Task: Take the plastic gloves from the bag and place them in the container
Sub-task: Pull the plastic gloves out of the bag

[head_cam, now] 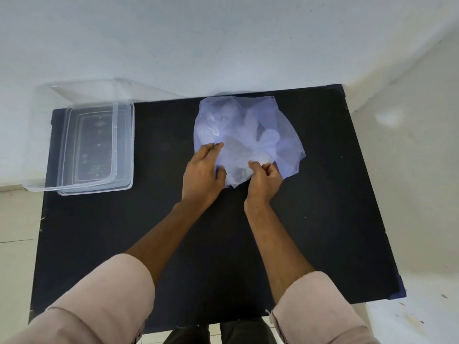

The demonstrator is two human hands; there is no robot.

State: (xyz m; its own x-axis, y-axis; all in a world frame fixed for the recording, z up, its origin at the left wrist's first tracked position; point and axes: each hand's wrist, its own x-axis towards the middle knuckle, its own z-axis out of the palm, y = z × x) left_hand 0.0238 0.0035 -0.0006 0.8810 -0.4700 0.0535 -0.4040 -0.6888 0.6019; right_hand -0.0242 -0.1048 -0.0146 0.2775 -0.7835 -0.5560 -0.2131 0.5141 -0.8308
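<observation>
A thin bluish plastic bag (pixel 270 115) lies crumpled at the back middle of the black table (pixel 173 219). Pale, clear plastic gloves (pixel 269 137) show through it as whitish shapes. My left hand (pixel 202 177) rests on the bag's near left edge, thumb and fingers pinching the film. At the bag's near right edge, my right hand (pixel 264 181) has its fingers curled around the plastic. A clear rectangular container (pixel 124 145) stands at the table's far left, with nothing visible inside.
A clear lid (pixel 82 93) leans against the white wall behind the container. The table's left edge runs just under the container, its right edge slants toward the near right. Pale floor lies on both sides.
</observation>
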